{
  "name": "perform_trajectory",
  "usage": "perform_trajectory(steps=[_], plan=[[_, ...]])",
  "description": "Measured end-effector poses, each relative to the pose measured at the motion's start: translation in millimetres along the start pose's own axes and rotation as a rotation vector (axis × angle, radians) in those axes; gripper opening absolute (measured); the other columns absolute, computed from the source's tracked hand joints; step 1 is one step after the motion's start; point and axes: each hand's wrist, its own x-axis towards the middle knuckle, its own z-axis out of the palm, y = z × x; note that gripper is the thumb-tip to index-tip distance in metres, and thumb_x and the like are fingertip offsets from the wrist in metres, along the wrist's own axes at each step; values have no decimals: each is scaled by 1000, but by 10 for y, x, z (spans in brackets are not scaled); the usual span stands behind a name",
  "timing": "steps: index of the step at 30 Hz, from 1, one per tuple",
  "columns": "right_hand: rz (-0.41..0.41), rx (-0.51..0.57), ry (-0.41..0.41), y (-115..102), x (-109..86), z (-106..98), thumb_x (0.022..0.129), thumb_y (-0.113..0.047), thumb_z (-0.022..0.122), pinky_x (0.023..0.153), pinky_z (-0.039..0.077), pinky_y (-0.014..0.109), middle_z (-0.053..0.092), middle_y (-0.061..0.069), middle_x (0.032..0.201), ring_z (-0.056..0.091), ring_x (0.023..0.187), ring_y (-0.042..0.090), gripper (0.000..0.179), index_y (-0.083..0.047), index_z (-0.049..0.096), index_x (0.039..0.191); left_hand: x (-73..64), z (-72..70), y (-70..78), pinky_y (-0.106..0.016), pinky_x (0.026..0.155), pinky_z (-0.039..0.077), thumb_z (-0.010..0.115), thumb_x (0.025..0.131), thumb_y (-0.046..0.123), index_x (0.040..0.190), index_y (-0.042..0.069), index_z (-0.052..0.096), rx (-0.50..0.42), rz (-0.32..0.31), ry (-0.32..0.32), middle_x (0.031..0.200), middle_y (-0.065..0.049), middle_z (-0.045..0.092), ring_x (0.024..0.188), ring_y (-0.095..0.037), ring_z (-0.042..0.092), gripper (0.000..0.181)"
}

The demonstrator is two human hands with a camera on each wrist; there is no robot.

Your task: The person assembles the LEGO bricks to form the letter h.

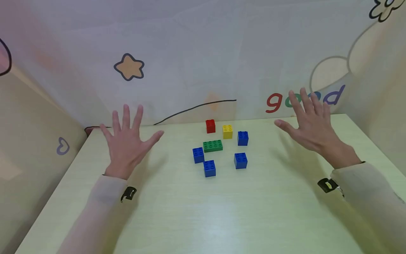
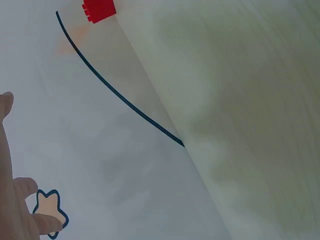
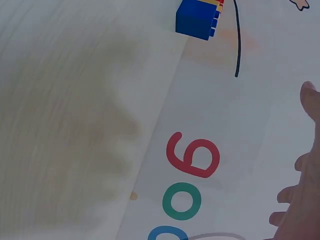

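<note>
Here your left hand [image 1: 126, 145] and right hand [image 1: 312, 127] hang spread, flanking the green eight-stud toy brick [image 1: 213, 146], apparently so it lies unobstructed.

A pale, wood-grained table [image 1: 272, 218], and seven bricks on it, studs up! I'm watching the green brick [image 1: 213, 145], the long one. Behind it stands the red brick [image 1: 210, 126]; behind and right, the yellow brick [image 1: 227, 132]. Off to its right, a blue brick [image 1: 243, 138]; front right, a second blue [image 1: 240, 161]; front left, close by, a third blue [image 1: 198, 155]; and in front, a fourth blue [image 1: 209, 168]!
</note>
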Motion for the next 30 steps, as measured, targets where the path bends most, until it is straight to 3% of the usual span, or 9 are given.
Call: perform_trajectory(steps=[7, 16, 24, 30], plan=[[-11, 112, 9, -100, -53, -4, 105, -61, 51, 123, 2, 73, -3, 19, 177, 1, 160, 48, 95, -13, 4, 172, -52, 44, 129, -82, 116, -6, 50, 94, 79, 171, 27, 22, -36, 48, 66, 177, -14, 12, 159, -50, 3, 97], [13, 316, -4, -206, -113, -3, 106, -49, 59, 118, 12, 80, 8, 13, 178, 7, 160, 45, 89, -21, 6, 173, -99, 66, 324, -76, 121, 0, 57, 92, 70, 168, 21, 33, -170, 111, 119, 174, -14, 26, 158, -44, 20, 94], [26, 512, 34, -334, -131, 8, 106, -34, 67, 113, 37, 72, 32, 11, 171, 37, 151, 42, 75, -29, 28, 170, -123, 79, 434, -74, 123, 5, 62, 91, 65, 164, 19, 43, -283, 138, 175, 169, -13, 37, 154, -43, 32, 88], [51, 627, -38, -408, -88, -5, 107, -33, 66, 111, 46, 63, 41, 7, 167, 47, 146, 39, 68, -28, 36, 167, -95, 41, 524, -75, 121, 13, 69, 89, 61, 159, 18, 51, -419, 163, 196, 163, -11, 47, 150, -36, 42, 84]])
